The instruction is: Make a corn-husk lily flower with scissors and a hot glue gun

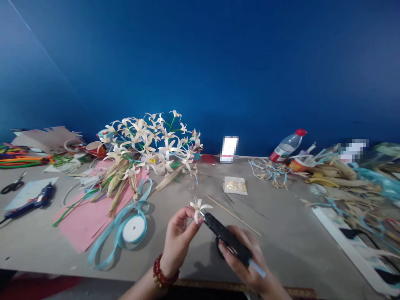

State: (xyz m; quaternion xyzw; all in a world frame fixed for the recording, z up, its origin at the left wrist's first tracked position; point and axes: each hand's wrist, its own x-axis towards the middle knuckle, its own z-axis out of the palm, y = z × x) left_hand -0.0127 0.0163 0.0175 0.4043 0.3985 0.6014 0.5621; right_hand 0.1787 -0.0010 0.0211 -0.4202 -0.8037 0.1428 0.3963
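Note:
My left hand (180,236), with a red bead bracelet at the wrist, pinches a small white artificial flower (200,206) with narrow pointed petals. Wrapped around a black hot glue gun (227,236) is my right hand (246,258). A pale glue stick (257,268) juts from the gun's rear end. The gun's metal nozzle meets the flower at its base, close to my left fingertips; whether glue is coming out cannot be made out. Behind my hands a thin wooden stick (234,216) lies slantwise on the grey table (290,241), beside some dark thin wires.
A large bunch of white flowers (146,137) stands at the back. Pink paper (78,225) and a roll of blue ribbon (134,229) lie left, beyond them a blue glue gun (34,202) and scissors (14,184). A bottle (287,146), dried husks and a power strip (346,250) occupy the right.

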